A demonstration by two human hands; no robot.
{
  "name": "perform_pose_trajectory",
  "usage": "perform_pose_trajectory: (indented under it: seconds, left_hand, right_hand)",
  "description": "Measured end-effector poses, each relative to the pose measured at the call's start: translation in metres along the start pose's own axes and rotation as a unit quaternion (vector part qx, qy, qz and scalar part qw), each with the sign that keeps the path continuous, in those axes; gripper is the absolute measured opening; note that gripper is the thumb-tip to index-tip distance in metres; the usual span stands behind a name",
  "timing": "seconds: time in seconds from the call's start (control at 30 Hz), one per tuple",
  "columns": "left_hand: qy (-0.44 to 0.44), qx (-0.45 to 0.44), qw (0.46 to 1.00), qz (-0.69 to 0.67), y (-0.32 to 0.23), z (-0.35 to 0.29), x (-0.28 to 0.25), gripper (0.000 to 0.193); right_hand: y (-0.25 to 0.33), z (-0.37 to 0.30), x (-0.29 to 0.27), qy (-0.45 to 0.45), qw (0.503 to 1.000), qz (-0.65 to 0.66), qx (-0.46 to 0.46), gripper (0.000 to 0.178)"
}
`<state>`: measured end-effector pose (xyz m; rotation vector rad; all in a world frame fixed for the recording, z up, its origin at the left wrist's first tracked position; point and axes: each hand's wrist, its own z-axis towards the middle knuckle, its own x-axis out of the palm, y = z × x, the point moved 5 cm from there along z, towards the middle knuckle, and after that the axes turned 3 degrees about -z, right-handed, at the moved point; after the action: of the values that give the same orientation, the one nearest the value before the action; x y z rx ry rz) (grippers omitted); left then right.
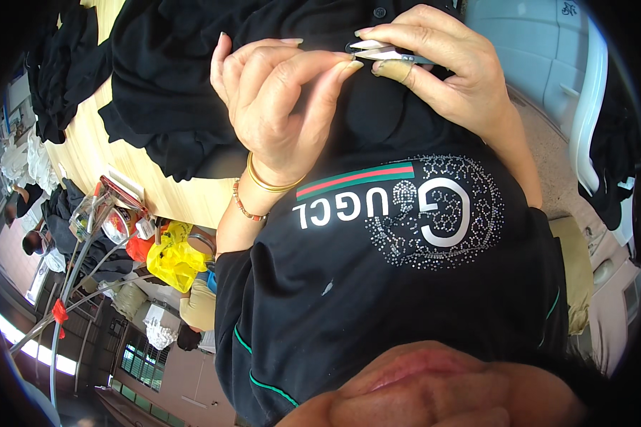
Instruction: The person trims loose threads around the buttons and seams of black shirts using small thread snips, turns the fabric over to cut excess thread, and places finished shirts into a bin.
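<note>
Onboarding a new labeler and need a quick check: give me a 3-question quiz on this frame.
1. Multiple choice: what does the right hand hold? A) small metal thread snips B) a pen C) a tape measure
2. True or false: the left hand has a bare wrist.
3. Fill in: the black garment is heaped on a ___ table.

Key: 1 A. 2 False: a gold bangle and a beaded bracelet circle the wrist. 3 wooden.
</note>
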<state>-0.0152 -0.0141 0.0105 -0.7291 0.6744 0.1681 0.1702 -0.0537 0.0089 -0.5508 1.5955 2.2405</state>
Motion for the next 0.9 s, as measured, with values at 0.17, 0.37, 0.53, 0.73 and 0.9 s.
perform_pose_trajectory:
  seconds: [0.17,0.37,0.53,0.73,0.9]
  left_hand:
    - [0.004,0.012,1.000,-0.002,0.000,-0.003,0.004,0.015]
    - [-0.007,0.044,0.999,-0.010,-0.003,-0.008,-0.007,0.017]
    - [-0.058,0.057,0.995,-0.054,0.008,-0.017,-0.032,0.025]
    - [-0.146,-0.002,0.986,-0.079,0.031,-0.021,-0.033,0.038]
    - [0.157,0.037,0.982,0.097,0.017,0.017,-0.026,0.052]
  right_hand:
    - [-0.006,-0.005,0.004,0.010,0.998,-0.056,-0.031,0.025]
    - [-0.013,-0.010,0.009,0.034,0.999,-0.025,0.023,0.028]
    - [-0.015,-0.010,0.006,0.010,1.000,-0.010,0.011,0.028]
    - [-0.015,-0.002,0.007,-0.013,1.000,-0.010,-0.008,0.032]
    - [-0.018,-0.005,-0.001,-0.038,0.998,0.011,0.045,0.039]
